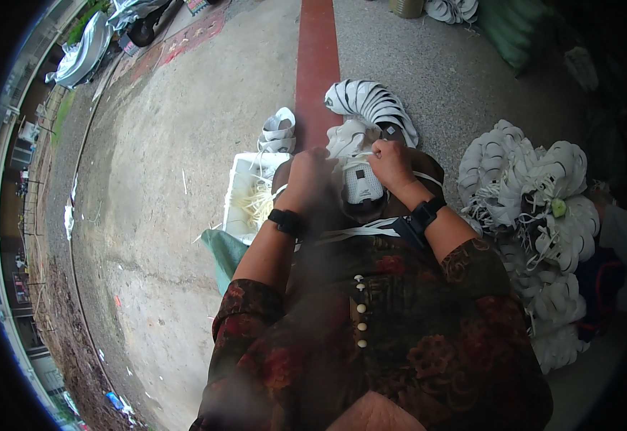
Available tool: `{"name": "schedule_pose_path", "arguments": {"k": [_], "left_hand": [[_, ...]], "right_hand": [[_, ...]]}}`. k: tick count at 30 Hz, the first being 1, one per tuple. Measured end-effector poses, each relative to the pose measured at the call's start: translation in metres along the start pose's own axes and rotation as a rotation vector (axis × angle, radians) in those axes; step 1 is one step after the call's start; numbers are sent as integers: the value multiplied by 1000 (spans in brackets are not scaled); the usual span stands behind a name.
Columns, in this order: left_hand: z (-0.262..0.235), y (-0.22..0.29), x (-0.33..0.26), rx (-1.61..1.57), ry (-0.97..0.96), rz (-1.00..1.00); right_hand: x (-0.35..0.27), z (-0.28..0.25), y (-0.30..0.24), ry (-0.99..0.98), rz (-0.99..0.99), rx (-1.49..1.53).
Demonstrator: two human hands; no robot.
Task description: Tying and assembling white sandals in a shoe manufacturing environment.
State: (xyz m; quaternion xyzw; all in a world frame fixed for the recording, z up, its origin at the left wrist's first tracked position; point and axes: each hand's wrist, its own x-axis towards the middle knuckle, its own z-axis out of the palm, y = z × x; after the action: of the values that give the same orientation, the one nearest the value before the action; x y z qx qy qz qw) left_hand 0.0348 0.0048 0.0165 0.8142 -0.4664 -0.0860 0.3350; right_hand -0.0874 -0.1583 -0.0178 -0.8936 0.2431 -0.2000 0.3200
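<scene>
A white shoe upper [363, 181] lies on my lap, over a dark cloth. My left hand [307, 179] is closed against its left side, gripping it. Its top edge, where a thin white lace or strip runs off to the right, is pinched by my right hand [392, 164]. Both wrists carry black bands. Long white laces [349, 233] trail across my lap below the hands.
A white tray [240, 194] with pale strips stands on the concrete at my left. A fanned stack of white uppers [371, 104] lies ahead, two more [277, 131] beside it. A large heap of uppers [536, 194] fills the right. A green bag [223, 251] lies by my left elbow.
</scene>
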Motion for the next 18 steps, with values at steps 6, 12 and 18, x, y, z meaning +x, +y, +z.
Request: {"name": "schedule_pose_path", "arguments": {"k": [6,12,18], "left_hand": [[14,4,1,91,-56,107],[33,-10,8,-516,-21,-199],[25,-24,10,-336,-122,151]], "right_hand": [[0,6,1,52,-128,-187],[16,4,13,-49,213,458],[27,-7,-8,-270,651,1065]]}}
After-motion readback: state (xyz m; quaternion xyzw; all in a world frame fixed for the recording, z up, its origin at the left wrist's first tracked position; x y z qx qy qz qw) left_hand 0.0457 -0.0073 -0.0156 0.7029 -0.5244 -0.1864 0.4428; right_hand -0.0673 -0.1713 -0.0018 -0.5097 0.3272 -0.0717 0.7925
